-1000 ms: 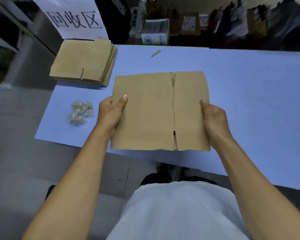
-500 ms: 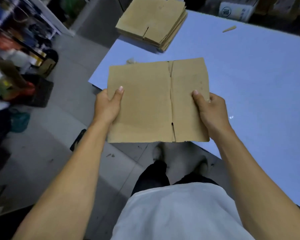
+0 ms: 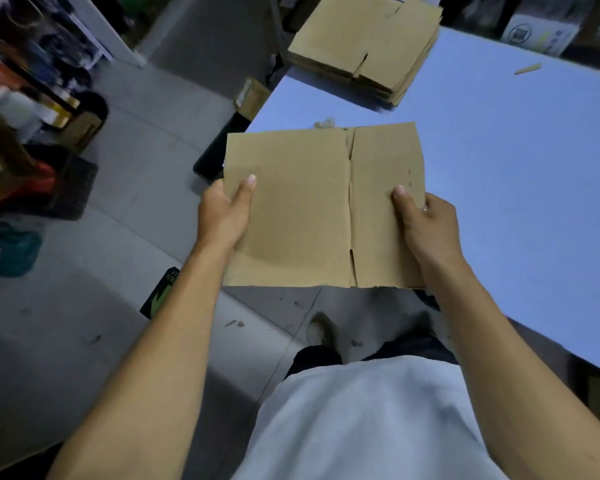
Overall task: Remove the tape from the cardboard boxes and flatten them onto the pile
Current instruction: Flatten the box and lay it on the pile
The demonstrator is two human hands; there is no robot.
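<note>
Since a moment ago, my view has swung left, so the pile [image 3: 368, 46] now sits further right, on the table's [image 3: 520, 174] far corner. From the head view, my left hand [image 3: 222, 216] and right hand [image 3: 426, 226] each pinch a side edge of the flattened box [image 3: 305, 209], thumbs on top, holding it over the table's near edge.

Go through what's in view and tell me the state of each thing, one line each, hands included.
Flattened box: folded flat, held in the air by both side edges, over the table's near corner.
Left hand: grip on the box's left edge, thumb on top.
Right hand: grip on the box's right edge, thumb on top.
Pile of flattened boxes: stacked flat on the table's far corner.
Table: blue top, carrying the pile.
</note>
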